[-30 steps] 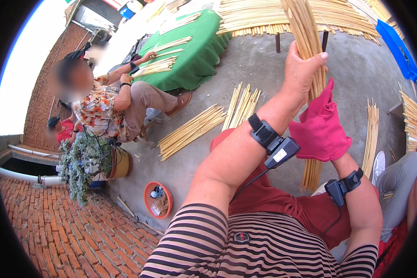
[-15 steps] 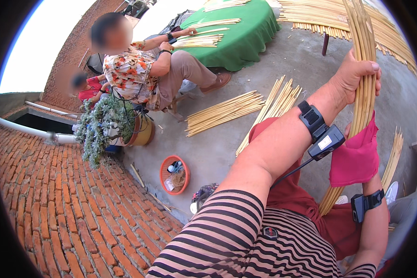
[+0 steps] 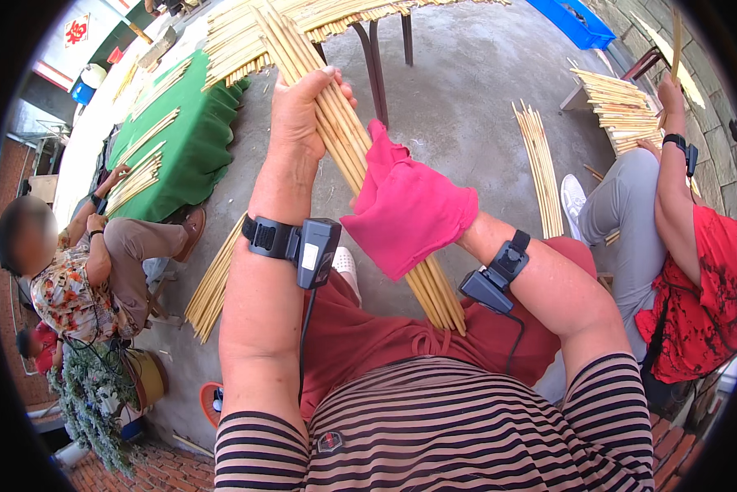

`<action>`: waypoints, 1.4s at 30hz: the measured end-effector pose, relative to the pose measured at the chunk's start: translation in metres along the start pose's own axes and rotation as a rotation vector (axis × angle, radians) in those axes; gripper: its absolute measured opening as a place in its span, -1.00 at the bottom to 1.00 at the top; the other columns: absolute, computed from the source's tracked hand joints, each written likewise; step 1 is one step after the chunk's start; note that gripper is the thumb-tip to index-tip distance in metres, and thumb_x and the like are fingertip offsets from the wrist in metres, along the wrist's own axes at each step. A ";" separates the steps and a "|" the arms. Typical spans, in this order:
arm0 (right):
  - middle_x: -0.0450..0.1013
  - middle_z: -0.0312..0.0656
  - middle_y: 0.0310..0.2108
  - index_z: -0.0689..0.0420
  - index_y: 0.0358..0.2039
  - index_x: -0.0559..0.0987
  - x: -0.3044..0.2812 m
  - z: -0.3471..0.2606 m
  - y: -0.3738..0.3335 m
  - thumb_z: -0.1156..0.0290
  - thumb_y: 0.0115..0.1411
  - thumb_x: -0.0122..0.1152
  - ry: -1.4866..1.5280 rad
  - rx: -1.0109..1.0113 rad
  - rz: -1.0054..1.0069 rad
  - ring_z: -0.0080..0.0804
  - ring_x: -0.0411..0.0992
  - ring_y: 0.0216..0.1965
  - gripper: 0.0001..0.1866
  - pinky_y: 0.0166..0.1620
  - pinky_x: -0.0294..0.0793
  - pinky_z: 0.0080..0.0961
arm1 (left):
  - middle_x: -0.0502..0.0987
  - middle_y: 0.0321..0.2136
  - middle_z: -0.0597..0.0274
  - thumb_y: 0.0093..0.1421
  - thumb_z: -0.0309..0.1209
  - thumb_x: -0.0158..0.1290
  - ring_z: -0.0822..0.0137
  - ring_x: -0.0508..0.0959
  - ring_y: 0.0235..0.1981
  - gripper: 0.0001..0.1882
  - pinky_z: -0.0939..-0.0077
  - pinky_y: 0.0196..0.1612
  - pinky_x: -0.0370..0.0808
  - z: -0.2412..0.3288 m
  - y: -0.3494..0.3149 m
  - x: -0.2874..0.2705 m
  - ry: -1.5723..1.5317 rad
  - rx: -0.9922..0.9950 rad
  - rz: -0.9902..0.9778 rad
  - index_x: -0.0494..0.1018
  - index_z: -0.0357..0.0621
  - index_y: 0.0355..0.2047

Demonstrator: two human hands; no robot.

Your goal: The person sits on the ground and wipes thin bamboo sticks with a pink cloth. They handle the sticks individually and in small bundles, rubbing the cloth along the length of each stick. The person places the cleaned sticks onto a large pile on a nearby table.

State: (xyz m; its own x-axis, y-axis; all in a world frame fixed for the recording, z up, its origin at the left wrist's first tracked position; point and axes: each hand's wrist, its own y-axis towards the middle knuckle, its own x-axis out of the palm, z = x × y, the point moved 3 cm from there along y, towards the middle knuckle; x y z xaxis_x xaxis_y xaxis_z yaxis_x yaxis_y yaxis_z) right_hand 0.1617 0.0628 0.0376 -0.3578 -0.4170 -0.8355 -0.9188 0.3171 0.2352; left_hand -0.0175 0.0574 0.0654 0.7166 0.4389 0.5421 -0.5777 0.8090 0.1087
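A bundle of long, pale wooden sticks (image 3: pixel 336 123) slants across in front of me, its lower ends over my lap. Near the upper part of the bundle, my left hand (image 3: pixel 303 102) is closed around the sticks, thumb lying across them. Lower down, a bright pink cloth (image 3: pixel 418 209) wraps part of the bundle. Beneath that cloth my right hand (image 3: pixel 446 220) grips the cloth against the sticks; its fingers are mostly hidden. Both my wrists wear black strapped devices.
More sticks (image 3: pixel 541 168) lie on the grey floor to the right, others (image 3: pixel 217 283) to the left. A rack of sticks (image 3: pixel 237 45) stands ahead. At left a person sits by a green-covered table (image 3: pixel 172 168); at right another person holds sticks. A blue crate (image 3: pixel 577 25) is far right.
My view has swung to the right, bringing the person in red and the blue crate into sight. Both hands still hold the stick bundle, with the pink cloth around it.
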 end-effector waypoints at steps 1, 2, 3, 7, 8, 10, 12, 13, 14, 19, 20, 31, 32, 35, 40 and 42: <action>0.48 0.05 -0.29 0.47 0.23 0.09 -0.005 0.006 -0.002 0.01 -0.01 0.30 -0.084 -0.055 0.039 -0.16 0.48 -0.20 0.00 -0.07 0.46 -0.37 | 0.49 -0.51 0.12 0.08 -0.58 0.04 0.30 0.57 -0.56 -0.83 0.34 -0.52 0.62 -0.002 0.004 -0.005 0.023 0.006 0.016 0.30 -0.29 -0.31; 0.48 0.04 -0.25 0.38 0.23 0.17 -0.010 0.017 0.000 0.03 0.00 0.30 -0.150 -0.105 0.006 -0.17 0.48 -0.17 -0.07 -0.04 0.45 -0.39 | 0.49 -0.49 0.11 0.10 -0.57 0.05 0.29 0.57 -0.53 -0.84 0.33 -0.48 0.62 -0.004 0.008 -0.011 0.051 -0.026 0.044 0.32 -0.30 -0.31; 0.48 -0.02 -0.16 0.22 0.20 0.27 -0.014 0.020 -0.008 0.09 0.07 0.26 -0.187 -0.206 0.128 -0.25 0.45 -0.09 -0.24 0.01 0.43 -0.44 | 0.49 -0.47 0.11 0.12 -0.55 0.06 0.28 0.57 -0.49 -0.84 0.32 -0.44 0.63 -0.006 0.012 -0.018 0.075 -0.041 0.054 0.34 -0.31 -0.30; 0.44 -0.18 -0.01 0.10 0.20 0.33 0.010 0.047 -0.019 0.30 0.26 0.10 1.326 0.311 -0.226 -0.45 0.39 0.03 -0.50 0.11 0.36 -0.54 | 0.49 -0.50 0.11 0.14 -0.55 0.04 0.24 0.57 -0.50 -0.90 0.30 -0.41 0.63 -0.013 0.028 -0.048 0.040 -0.131 0.231 0.36 -0.32 -0.36; 0.42 -0.21 0.02 0.12 0.21 0.30 0.016 0.050 -0.021 0.36 0.31 0.06 1.567 0.448 -0.252 -0.50 0.38 0.05 -0.53 0.12 0.35 -0.57 | 0.48 -0.50 0.10 0.15 -0.55 0.02 0.22 0.57 -0.50 -0.90 0.27 -0.40 0.62 -0.012 0.031 -0.053 0.045 -0.109 0.237 0.36 -0.34 -0.35; 0.40 -0.19 0.05 0.13 0.23 0.26 0.015 0.057 -0.017 0.34 0.30 0.07 1.220 0.339 -0.128 -0.49 0.37 0.05 -0.49 0.12 0.36 -0.58 | 0.48 -0.50 0.09 0.15 -0.57 0.01 0.21 0.57 -0.51 -0.90 0.25 -0.41 0.60 -0.008 0.034 -0.058 0.060 -0.048 0.266 0.36 -0.36 -0.34; 0.38 -0.18 0.06 0.11 0.25 0.24 0.006 0.057 -0.013 0.34 0.28 0.11 0.706 0.044 -0.051 -0.49 0.37 0.05 -0.45 0.12 0.37 -0.58 | 0.48 -0.50 0.09 0.14 -0.58 0.02 0.21 0.57 -0.51 -0.91 0.27 -0.41 0.60 -0.003 0.034 -0.054 0.082 0.021 0.262 0.36 -0.35 -0.34; 0.37 -0.17 0.06 0.10 0.25 0.23 -0.001 0.059 -0.012 0.34 0.27 0.13 0.572 -0.031 0.006 -0.49 0.37 0.04 -0.43 0.12 0.38 -0.57 | 0.49 -0.49 0.09 0.13 -0.59 0.03 0.21 0.57 -0.51 -0.90 0.27 -0.40 0.60 0.000 0.030 -0.048 0.103 0.073 0.209 0.36 -0.34 -0.34; 0.37 -0.19 0.06 0.10 0.26 0.22 -0.005 0.062 -0.012 0.34 0.25 0.15 0.822 0.046 0.087 -0.49 0.38 0.03 -0.41 0.13 0.38 -0.56 | 0.49 -0.49 0.09 0.12 -0.59 0.05 0.21 0.57 -0.50 -0.87 0.28 -0.41 0.60 0.003 0.027 -0.040 0.131 0.153 0.141 0.35 -0.33 -0.32; 0.50 -0.24 -0.41 0.09 -0.39 0.59 -0.048 0.067 -0.030 0.53 0.05 0.08 0.337 0.027 0.312 -0.37 0.43 -0.32 -0.86 -0.20 0.45 -0.44 | 0.51 -0.44 0.13 0.08 -0.59 0.15 0.25 0.60 -0.44 -0.67 0.37 -0.37 0.60 -0.012 -0.005 0.012 0.348 0.394 0.003 0.28 -0.27 -0.19; 0.47 -0.25 -0.47 0.09 -0.48 0.56 -0.053 0.067 -0.031 0.54 0.01 0.07 0.317 0.023 0.311 -0.34 0.41 -0.36 -0.90 -0.25 0.41 -0.43 | 0.51 -0.41 0.15 0.08 -0.59 0.16 0.27 0.60 -0.43 -0.67 0.40 -0.34 0.60 -0.022 -0.009 0.020 0.422 0.363 0.003 0.28 -0.26 -0.19; 0.41 -0.18 -0.52 0.14 -0.58 0.48 -0.061 0.081 -0.059 0.45 -0.05 0.19 -0.119 -0.134 0.400 -0.16 0.37 -0.37 -0.93 -0.30 0.39 -0.33 | 0.51 -0.34 0.23 0.04 -0.60 0.18 0.39 0.57 -0.33 -0.57 0.52 -0.22 0.55 -0.113 -0.076 0.038 0.520 0.239 -0.029 0.28 -0.21 -0.10; 0.43 -0.14 -0.42 0.17 -0.47 0.50 -0.059 0.083 -0.059 0.47 -0.01 0.21 -0.113 -0.044 0.341 -0.13 0.37 -0.36 -0.91 -0.26 0.41 -0.27 | 0.52 -0.34 0.25 0.04 -0.59 0.19 0.41 0.57 -0.33 -0.62 0.52 -0.21 0.54 -0.115 -0.081 0.038 0.508 0.200 -0.036 0.32 -0.21 -0.14; 0.44 -0.11 -0.35 0.20 -0.32 0.50 -0.051 0.073 -0.057 0.49 0.00 0.23 -0.344 -0.003 0.086 -0.17 0.40 -0.30 -0.80 -0.21 0.43 -0.29 | 0.53 -0.34 0.29 0.04 -0.56 0.20 0.44 0.56 -0.31 -0.69 0.52 -0.19 0.52 -0.116 -0.095 0.039 0.551 0.094 -0.081 0.39 -0.22 -0.20; 0.46 -0.08 -0.42 0.27 -0.34 0.54 -0.065 0.046 -0.059 0.38 -0.07 0.23 0.109 -0.166 0.435 -0.15 0.45 -0.29 -0.73 -0.17 0.39 -0.32 | 0.56 -0.24 0.27 0.03 -0.46 0.26 0.43 0.56 -0.21 -0.60 0.52 -0.13 0.51 -0.119 -0.102 0.041 0.704 0.084 -0.072 0.43 -0.22 -0.11; 0.46 -0.07 -0.40 0.30 -0.24 0.53 -0.065 0.039 -0.057 0.39 -0.07 0.24 0.009 -0.236 0.437 -0.17 0.44 -0.26 -0.64 -0.14 0.37 -0.31 | 0.57 -0.22 0.24 -0.01 -0.37 0.31 0.39 0.58 -0.18 -0.49 0.48 -0.10 0.51 -0.123 -0.105 0.040 0.737 0.113 -0.076 0.39 -0.19 -0.06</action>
State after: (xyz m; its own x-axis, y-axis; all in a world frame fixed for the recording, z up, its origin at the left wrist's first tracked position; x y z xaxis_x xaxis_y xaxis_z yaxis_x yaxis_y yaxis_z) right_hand 0.2439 0.1047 0.0592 -0.7186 -0.2954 -0.6296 -0.6947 0.2633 0.6694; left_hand 0.1197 0.0384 -0.0268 0.8091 0.5641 -0.1647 -0.5246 0.8196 0.2303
